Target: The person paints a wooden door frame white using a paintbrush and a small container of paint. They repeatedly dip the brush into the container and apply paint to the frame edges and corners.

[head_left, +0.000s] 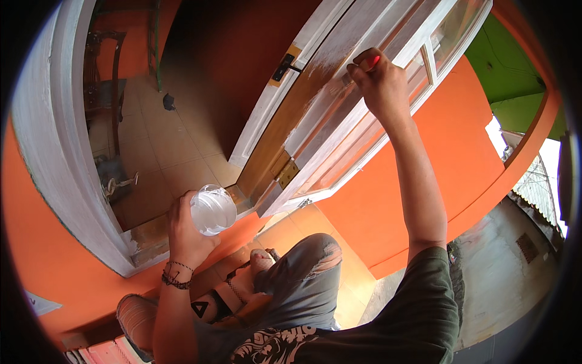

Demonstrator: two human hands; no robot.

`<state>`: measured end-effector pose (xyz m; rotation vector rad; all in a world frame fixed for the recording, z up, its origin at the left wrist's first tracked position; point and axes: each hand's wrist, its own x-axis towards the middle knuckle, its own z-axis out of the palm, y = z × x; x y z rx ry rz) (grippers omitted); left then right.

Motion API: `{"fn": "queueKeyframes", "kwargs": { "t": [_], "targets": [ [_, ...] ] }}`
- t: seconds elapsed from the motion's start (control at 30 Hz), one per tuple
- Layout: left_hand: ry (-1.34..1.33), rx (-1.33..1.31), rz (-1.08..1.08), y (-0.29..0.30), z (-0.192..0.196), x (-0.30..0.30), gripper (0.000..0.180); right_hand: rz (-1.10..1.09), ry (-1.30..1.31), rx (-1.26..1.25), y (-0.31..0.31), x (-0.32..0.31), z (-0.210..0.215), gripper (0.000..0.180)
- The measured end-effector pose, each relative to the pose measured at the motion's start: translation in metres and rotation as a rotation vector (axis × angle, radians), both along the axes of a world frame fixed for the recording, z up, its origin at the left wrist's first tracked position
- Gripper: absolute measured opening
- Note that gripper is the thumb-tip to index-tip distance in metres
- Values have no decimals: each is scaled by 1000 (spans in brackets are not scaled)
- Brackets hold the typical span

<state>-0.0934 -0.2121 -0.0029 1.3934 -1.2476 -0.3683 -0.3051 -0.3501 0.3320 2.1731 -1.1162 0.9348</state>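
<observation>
Head view shows your right hand (pixel 381 82) raised, fingers curled tight around a red-handled brush (pixel 362 68) pressed to the white-painted window sash (pixel 339 115); your left hand (pixel 189 233) wraps a clear cup of white paint (pixel 212 210), held low by the window frame (pixel 66 182). Tilt that cup while you're looking up and paint could spill onto your knee (pixel 303 267)

Person seen from above. Right arm (pixel 418 182): bare below a short, dark olive-green T-shirt sleeve (pixel 424 285). Left wrist: a stack of dark beaded and corded bracelets (pixel 176 274). Torso: the same olive shirt bearing a white, ornate printed graphic (pixel 273 349) on the chest. Legs: faded grey jeans (pixel 303 285), frayed and torn open at the knee (pixel 327 250). Feet: dark strapped sandals (pixel 233 288).
</observation>
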Motion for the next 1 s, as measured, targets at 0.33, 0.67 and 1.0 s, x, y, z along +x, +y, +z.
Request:
{"fn": "queueKeyframes", "kwargs": {
  "t": [0.33, 0.67, 1.0],
  "targets": [
    [-115, -19, 57, -8, -17, -9, 84, 210, -218, -761, -20, -5, -19, 25],
    [-76, 4, 61, -4, -6, 7, 89, 752, -953, 519, 60, 5, -115, 15],
    [-147, -107, 90, 6, 3, -1, 88, 786, -516, 927, 76, 41, -212, 24]
  ]
}}
